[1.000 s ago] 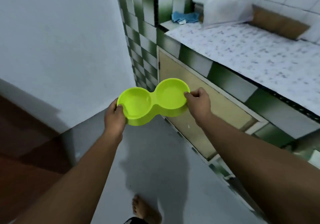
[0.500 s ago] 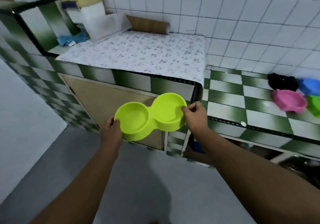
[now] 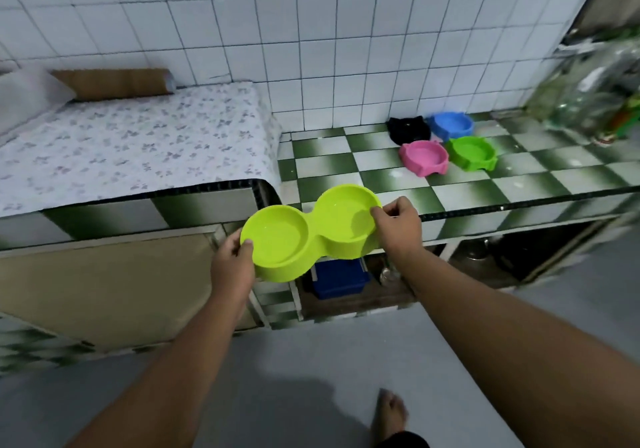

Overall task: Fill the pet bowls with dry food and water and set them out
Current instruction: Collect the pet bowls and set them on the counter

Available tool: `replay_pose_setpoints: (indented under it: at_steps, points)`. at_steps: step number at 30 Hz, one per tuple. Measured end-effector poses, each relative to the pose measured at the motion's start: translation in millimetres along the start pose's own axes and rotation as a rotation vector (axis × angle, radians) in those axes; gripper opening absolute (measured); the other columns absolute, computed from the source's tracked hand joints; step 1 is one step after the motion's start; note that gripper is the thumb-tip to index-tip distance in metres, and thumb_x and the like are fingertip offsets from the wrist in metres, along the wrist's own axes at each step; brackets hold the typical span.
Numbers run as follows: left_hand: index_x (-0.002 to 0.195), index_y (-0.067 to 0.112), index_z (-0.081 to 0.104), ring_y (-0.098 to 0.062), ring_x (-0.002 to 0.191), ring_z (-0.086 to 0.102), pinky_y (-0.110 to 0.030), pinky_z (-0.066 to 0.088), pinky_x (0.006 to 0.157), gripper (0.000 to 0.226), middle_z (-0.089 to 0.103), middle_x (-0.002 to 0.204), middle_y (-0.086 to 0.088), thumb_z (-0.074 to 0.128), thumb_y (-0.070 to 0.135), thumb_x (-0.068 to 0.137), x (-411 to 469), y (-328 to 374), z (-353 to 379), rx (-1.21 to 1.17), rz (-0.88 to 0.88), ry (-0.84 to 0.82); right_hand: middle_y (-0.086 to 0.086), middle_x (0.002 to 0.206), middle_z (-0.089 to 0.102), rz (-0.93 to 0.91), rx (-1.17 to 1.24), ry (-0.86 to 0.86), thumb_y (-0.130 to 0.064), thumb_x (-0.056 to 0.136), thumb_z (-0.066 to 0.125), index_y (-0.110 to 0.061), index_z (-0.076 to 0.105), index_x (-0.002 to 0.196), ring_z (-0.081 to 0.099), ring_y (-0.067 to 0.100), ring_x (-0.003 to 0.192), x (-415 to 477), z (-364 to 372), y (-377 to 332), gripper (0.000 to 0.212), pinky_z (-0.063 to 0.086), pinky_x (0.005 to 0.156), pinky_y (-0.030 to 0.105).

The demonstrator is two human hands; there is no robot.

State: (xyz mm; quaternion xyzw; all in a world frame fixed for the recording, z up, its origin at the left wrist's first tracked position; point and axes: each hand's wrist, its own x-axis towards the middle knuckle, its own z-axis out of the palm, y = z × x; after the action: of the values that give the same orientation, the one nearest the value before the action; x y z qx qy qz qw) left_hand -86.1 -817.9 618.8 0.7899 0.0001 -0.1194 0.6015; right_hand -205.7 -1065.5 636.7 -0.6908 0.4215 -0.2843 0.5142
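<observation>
I carry a lime-green double pet bowl [image 3: 308, 231] level in front of me, above the floor and close to the counter's front edge. My left hand [image 3: 232, 264] grips its left rim, thumb over the edge. My right hand [image 3: 398, 222] pinches the right rim. Both wells look empty of dry food; the right one shows a faint sheen. On the green-and-white checked counter [image 3: 519, 180] sit a pink bowl [image 3: 423, 157], a green bowl [image 3: 471, 152], a blue bowl [image 3: 451, 124] and a black bowl [image 3: 408, 129].
A raised surface with a floral cover [image 3: 131, 149] lies to the left, a brown roll [image 3: 110, 83] at its back. Blurred glassware [image 3: 595, 101] stands at the counter's far right. A blue box [image 3: 339, 277] sits in the open shelf below. My bare foot [image 3: 391, 413] is on the grey floor.
My view has swung right from the wall corner to the checked counter, bringing the coloured bowls into sight. Both hands keep the same hold on the double bowl.
</observation>
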Motion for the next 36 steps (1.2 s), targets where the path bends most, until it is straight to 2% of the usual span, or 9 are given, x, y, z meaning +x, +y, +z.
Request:
replay_pose_setpoints:
  at_steps: [7,12,16,19,23,25,30,33,36]
  points:
    - [0.13,0.03,0.061,-0.025,0.113,0.061,-0.057,0.055,0.095,0.028,0.063,0.124,0.0,0.054,0.029,0.103,22.2,15.0,102.2,-0.013,-0.047,-0.027,0.0,0.077,0.054,-0.009,-0.066,-0.048,-0.022,0.084,0.066,-0.01,0.052,0.083,0.05,0.018,0.07,101.9,-37.2,21.1,0.018,0.038,0.061,0.03]
    - [0.137,0.019,0.054,-0.025,0.112,0.057,-0.033,0.056,0.066,0.032,0.055,0.127,-0.002,0.054,0.021,0.105,25.0,23.6,172.2,-0.099,-0.133,0.028,-0.002,0.096,0.065,-0.023,-0.146,-0.202,-0.032,0.081,0.068,-0.016,0.057,0.103,0.062,0.022,0.087,179.5,-54.7,27.9,0.029,0.049,0.077,0.035]
    - [0.131,0.018,0.052,-0.028,0.113,0.057,-0.045,0.061,0.077,0.028,0.054,0.128,-0.004,0.058,0.018,0.104,28.4,27.3,207.4,-0.112,-0.204,0.042,0.007,0.11,0.064,-0.105,-0.221,-0.244,-0.024,0.082,0.069,-0.012,0.06,0.113,0.062,0.028,0.095,223.9,-53.2,26.2,0.034,0.052,0.089,0.044]
    - [0.125,0.021,0.051,-0.029,0.114,0.058,-0.05,0.062,0.082,0.025,0.054,0.121,-0.002,0.06,0.018,0.102,36.4,29.3,223.8,-0.116,-0.248,0.053,0.008,0.115,0.043,-0.149,-0.278,-0.28,-0.02,0.086,0.068,-0.009,0.056,0.125,0.058,0.033,0.098,248.5,-45.3,25.2,0.042,0.049,0.095,0.043]
    - [0.122,0.025,0.05,-0.026,0.11,0.058,-0.042,0.062,0.076,0.024,0.056,0.111,0.003,0.06,0.016,0.102,54.2,32.3,244.9,-0.141,-0.276,0.062,0.014,0.119,0.04,-0.14,-0.354,-0.32,-0.019,0.086,0.066,-0.014,0.052,0.134,0.053,0.037,0.106,280.3,-29.1,26.2,0.051,0.046,0.098,0.043]
    - [0.126,0.027,0.049,-0.024,0.108,0.058,-0.042,0.062,0.075,0.03,0.055,0.111,0.005,0.061,0.016,0.101,61.9,32.3,253.3,-0.146,-0.28,0.051,0.019,0.127,0.04,-0.139,-0.398,-0.354,-0.018,0.086,0.065,-0.013,0.051,0.136,0.052,0.039,0.109,293.2,-22.2,25.4,0.052,0.045,0.101,0.044]
    - [0.139,0.036,0.048,-0.032,0.12,0.058,-0.051,0.063,0.082,0.053,0.049,0.139,-0.006,0.068,0.021,0.092,91.4,27.0,281.3,-0.066,-0.254,0.002,0.019,0.135,0.036,-0.125,-0.466,-0.403,-0.015,0.089,0.064,-0.01,0.049,0.14,0.057,0.04,0.106,338.5,0.6,15.5,0.053,0.051,0.094,0.05]
    - [0.148,0.032,0.042,-0.031,0.118,0.058,-0.035,0.063,0.067,0.064,0.044,0.144,-0.009,0.07,0.018,0.092,109.8,24.5,297.9,-0.081,-0.285,-0.023,0.018,0.139,0.036,-0.093,-0.456,-0.388,-0.012,0.089,0.065,-0.01,0.045,0.146,0.056,0.036,0.112,366.4,20.4,8.2,0.061,0.05,0.096,0.04]
    - [0.152,0.031,0.034,-0.031,0.119,0.055,-0.036,0.062,0.069,0.071,0.04,0.147,-0.009,0.071,0.018,0.092,122.6,23.1,309.7,-0.112,-0.342,-0.058,0.02,0.137,0.041,-0.129,-0.474,-0.391,-0.007,0.086,0.063,-0.01,0.049,0.143,0.057,0.034,0.111,388.0,39.1,5.0,0.059,0.046,0.09,0.03]
